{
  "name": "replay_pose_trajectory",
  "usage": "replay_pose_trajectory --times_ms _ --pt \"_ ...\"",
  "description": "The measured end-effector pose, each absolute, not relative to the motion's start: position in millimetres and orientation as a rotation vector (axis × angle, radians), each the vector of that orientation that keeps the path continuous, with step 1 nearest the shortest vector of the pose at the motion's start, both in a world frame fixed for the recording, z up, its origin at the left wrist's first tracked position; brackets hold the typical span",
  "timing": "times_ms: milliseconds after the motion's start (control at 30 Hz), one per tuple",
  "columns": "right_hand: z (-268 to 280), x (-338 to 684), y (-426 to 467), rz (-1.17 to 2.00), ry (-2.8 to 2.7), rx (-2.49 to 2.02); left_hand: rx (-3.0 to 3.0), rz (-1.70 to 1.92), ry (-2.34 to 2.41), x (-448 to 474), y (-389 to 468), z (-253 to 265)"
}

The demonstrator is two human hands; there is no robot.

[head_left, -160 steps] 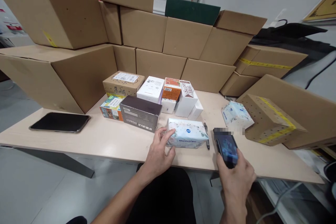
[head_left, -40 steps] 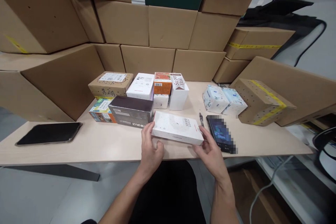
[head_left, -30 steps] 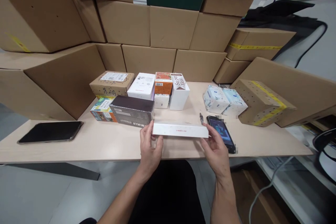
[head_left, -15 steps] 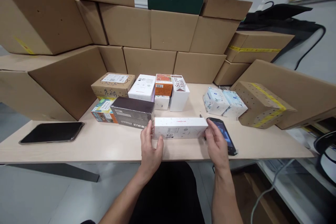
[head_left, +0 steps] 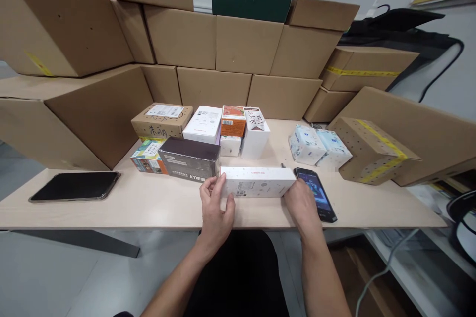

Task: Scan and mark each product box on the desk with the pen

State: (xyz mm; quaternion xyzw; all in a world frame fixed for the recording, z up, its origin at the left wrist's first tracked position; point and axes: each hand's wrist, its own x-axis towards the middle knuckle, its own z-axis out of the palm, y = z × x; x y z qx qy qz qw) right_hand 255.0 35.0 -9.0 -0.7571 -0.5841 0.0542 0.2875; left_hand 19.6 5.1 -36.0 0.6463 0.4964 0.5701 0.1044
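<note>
Head view: two bare hands work at a slim white box (head_left: 256, 183) standing on its long edge on a pale table (head_left: 156, 210). The left hand (head_left: 216, 208) is half curled around the box's left end, fingers over the corner and thumb against the near face, holding it. The right hand (head_left: 303, 203) is bunched at the opposite end, its fingertips hidden, so whether it grips anything cannot be told. Just right of that hand lies a phone (head_left: 320, 198) with a lit screen; beyond it sit two floral packs (head_left: 307, 144). Just beyond and left of the left hand is a dark box (head_left: 189, 158); farther left, well apart, lies a black-screened phone (head_left: 74, 186)
</note>
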Motion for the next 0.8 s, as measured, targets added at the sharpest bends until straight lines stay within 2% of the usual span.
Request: replay_pose_trajectory --times_ms 167,333,500,633,800 --pt "-8 265 30 0.189 -1.416 -1.884 1.954 1.638 1.493 21 5 -35" --pt "2 274 18 0.124 -1.031 -1.709 2.01 1.591 1.527 21 4 -32" --pt "35 248 9 0.342 -0.761 -1.081 2.051 1.57 1.548 21 4 -31" --pt "55 216 13 0.568 -0.971 -0.979 2.063 1.577 1.559 22 4 -33" --pt "59 196 34 0.491 -1.341 -1.099 2.068 1.575 1.558 21 5 -34"
